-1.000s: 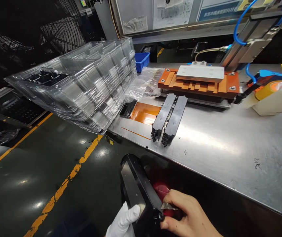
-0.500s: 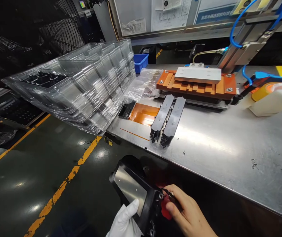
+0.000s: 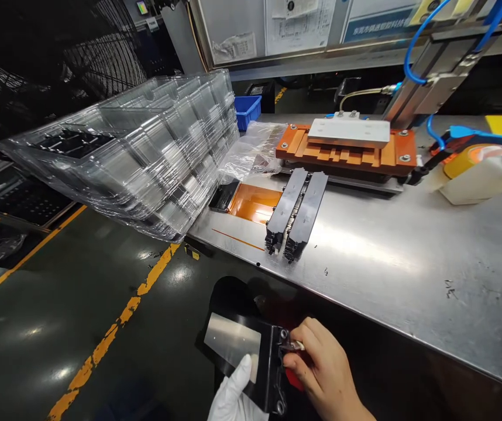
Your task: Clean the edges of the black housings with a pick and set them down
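Note:
In the lower middle, my left hand (image 3: 236, 390), in a white glove, grips a black plastic panel (image 3: 267, 356) with a shiny silver rectangular area on its face. The thumb lies on top of the panel. My bare right hand (image 3: 327, 371) is closed at the panel's right edge, pinching a small tool (image 3: 294, 346) with a metallic glint. Fingers hide most of this tool, so its kind is unclear. Its tip is beside a screw-hole boss at the panel's upper right corner. Something red (image 3: 294, 380) shows below the right fingers.
On the metal table (image 3: 374, 263) two dark grey bars (image 3: 308, 216) lie side by side by an orange film sheet (image 3: 254, 203). Behind stands an orange press fixture (image 3: 347, 153); a plastic bottle (image 3: 474, 181) is at right. Clear trays (image 3: 181, 158) are stacked left, near a blue bin (image 3: 247, 111).
My left hand has turned the panel flatter toward the camera and shifted slightly right. My right hand has moved a little up, with the tool now at the upper corner boss.

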{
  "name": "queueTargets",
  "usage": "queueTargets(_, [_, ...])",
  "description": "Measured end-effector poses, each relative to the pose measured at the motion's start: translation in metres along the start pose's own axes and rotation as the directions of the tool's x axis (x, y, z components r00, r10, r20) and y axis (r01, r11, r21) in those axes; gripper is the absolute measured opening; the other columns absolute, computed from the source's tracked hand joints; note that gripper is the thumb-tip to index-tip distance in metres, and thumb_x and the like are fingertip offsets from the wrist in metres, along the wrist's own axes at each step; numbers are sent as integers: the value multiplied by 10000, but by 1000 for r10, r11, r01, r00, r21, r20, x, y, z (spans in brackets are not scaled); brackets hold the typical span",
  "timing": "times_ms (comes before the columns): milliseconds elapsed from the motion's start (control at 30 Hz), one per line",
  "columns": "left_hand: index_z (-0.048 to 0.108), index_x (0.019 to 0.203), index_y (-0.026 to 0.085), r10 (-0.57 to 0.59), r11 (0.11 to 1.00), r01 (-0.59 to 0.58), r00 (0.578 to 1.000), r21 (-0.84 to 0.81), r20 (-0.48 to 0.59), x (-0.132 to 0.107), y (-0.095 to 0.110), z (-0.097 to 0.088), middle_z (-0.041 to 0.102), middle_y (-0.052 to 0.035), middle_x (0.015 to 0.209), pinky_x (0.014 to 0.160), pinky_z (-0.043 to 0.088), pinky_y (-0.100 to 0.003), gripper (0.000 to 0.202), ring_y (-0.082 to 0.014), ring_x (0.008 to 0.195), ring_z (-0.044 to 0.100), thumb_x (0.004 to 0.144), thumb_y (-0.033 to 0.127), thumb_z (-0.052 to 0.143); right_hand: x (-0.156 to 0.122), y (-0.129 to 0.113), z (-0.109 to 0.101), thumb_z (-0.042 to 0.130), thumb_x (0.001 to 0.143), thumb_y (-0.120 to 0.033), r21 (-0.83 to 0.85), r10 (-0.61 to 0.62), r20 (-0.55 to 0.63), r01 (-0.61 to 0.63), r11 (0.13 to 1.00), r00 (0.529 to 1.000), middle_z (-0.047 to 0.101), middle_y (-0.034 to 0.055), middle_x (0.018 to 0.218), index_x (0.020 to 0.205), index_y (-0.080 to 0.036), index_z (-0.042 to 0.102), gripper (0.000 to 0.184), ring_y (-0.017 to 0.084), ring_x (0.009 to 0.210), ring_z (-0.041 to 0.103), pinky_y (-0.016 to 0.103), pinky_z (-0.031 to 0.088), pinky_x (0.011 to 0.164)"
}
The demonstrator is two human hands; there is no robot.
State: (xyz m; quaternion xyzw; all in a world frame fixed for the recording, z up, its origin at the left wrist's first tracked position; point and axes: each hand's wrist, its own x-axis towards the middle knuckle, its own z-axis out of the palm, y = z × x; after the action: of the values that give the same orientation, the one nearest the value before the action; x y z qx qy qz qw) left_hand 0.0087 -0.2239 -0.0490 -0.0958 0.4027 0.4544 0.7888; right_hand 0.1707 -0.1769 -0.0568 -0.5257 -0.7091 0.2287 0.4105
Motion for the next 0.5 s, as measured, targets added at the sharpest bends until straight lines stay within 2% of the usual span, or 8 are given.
queueTargets(100, [789,904,197,4,1000,-4,1000,-9,-4,0,-1,3,775,-48,1045,987,521,-258,240,-212,1120,671,936,199,552,1,0,1,294,937,-689,11,16,-3,-16,1000,1000,486,-30,623,741,-226,519,551,133,536,483,251,377,498])
queueTargets(200, [784,950,203,-1,1000,2,1000,-14,19,-1,3,7,751,-46,1125,958,547,-263,263,-217,1181,634,952,210,521,0,1,0,275,957,-663,-15,16,38,-16,1000,999,479,-30,620,711,-226,493,547,130,540,480,248,374,502])
queueTargets(300, [781,958,175,-19,1000,20,998,-16,56,-2,9,12,746,-58,1134,916,554,-212,297,-172,1098,680,975,182,484,-4,1,-1,266,972,-639,-29,-10,66,12,1000,998,473,-27,617,686,-225,453,536,130,541,478,252,371,502])
queueTargets(400, [780,914,157,1,1000,-2,998,6,55,-3,15,14,779,-54,1033,874,542,-144,309,-109,953,721,978,138,479,-9,-2,-3,249,1011,-557,-24,-24,96,26,999,995,509,-15,644,715,-227,479,500,138,561,502,261,388,517])
queueTargets(433, [772,932,163,32,999,-33,999,19,33,-3,17,14,781,-53,1019,864,554,-165,278,-112,934,723,974,153,498,-10,-3,-3,244,1027,-508,-18,-22,110,24,1000,994,523,-12,654,733,-228,497,478,140,569,511,264,395,525])
queueTargets(500, [735,1023,183,112,993,-111,993,44,-23,-4,17,13,767,-63,1050,857,587,-270,205,-150,937,720,963,247,550,-14,-5,-2,244,1041,-426,-7,-18,131,19,1000,991,540,-12,670,767,-235,530,439,146,581,521,275,402,538])
